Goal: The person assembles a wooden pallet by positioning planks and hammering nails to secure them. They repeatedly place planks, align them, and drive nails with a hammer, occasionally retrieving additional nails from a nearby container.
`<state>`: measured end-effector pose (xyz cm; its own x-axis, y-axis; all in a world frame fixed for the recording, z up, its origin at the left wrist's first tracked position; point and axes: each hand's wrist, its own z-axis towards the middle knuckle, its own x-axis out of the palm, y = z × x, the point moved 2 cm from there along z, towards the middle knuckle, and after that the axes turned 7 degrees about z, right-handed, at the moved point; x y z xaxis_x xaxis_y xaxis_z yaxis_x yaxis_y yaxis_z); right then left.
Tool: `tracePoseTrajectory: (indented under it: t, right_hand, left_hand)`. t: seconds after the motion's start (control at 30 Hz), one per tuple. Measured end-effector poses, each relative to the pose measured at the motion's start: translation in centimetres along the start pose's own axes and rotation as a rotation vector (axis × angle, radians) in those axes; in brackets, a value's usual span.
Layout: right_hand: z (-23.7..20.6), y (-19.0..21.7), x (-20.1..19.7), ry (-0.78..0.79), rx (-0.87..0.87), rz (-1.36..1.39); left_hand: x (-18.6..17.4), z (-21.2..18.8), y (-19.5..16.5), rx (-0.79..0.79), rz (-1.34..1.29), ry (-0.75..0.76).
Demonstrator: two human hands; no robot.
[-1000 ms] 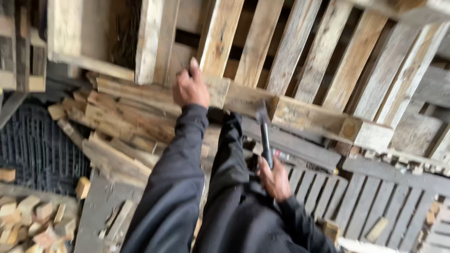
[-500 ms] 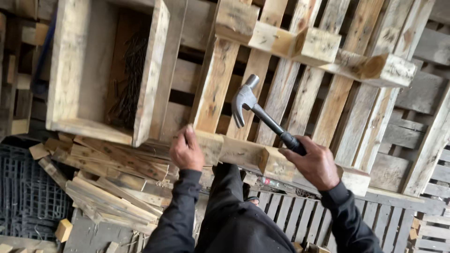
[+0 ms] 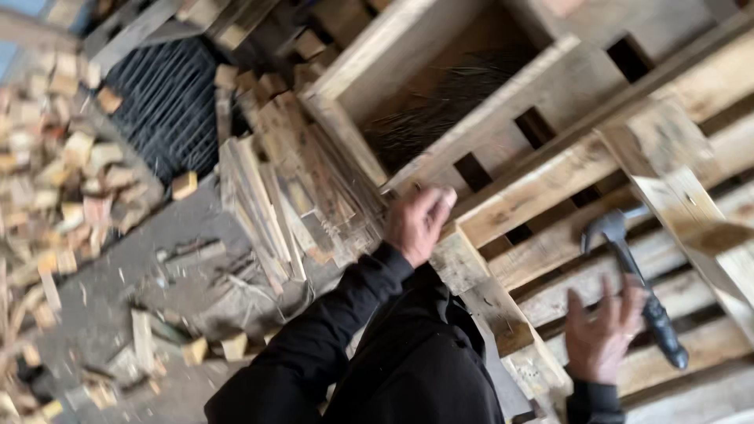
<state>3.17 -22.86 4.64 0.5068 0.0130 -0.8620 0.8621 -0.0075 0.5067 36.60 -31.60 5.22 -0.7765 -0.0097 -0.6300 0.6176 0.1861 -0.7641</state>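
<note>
My left hand (image 3: 416,224) curls over the edge of a pale board of the wooden pallet (image 3: 542,184), near its corner. My right hand (image 3: 601,334) is spread with fingers apart, fingertips against the black handle of a claw hammer (image 3: 638,292). The hammer lies slanted across the pallet slats, its steel head (image 3: 606,228) pointing away from me and tucked by a raised wooden block (image 3: 667,169). Black sleeves cover both of my arms.
A stack of split boards (image 3: 290,188) leans left of the pallet. A wooden box frame (image 3: 440,102) with dark fibrous stuff inside sits behind it. Small offcut blocks (image 3: 63,173) litter the grey floor, and a black grid mat (image 3: 169,102) lies at the upper left.
The hammer has dropped from raised in my right hand to lying on the slats, and that hand has opened. My left hand stays on the pallet. The view has tilted.
</note>
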Motion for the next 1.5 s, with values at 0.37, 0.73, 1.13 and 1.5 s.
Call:
tracePoseTrajectory:
  t: [0.37,0.73,1.13,1.5]
  right_hand:
    - [-4.9,11.1,6.1,0.49,-0.622,0.164]
    - [-6.1,8.9,8.1,0.496,-0.541,0.278]
    - [-7.8,8.0,8.4,0.358,-0.139,0.29]
    - [-21.8,24.6,36.7,0.861,0.082,0.423]
  left_hand:
    - [6.0,-24.3,12.0,-0.593,0.045,0.344]
    - [13.5,-37.5,11.5,-0.671,0.099,0.24]
    - [10.6,-38.2,27.1,-0.787,-0.179,0.37]
    - [2.6,-29.6,52.5,-0.93,-0.106,0.31]
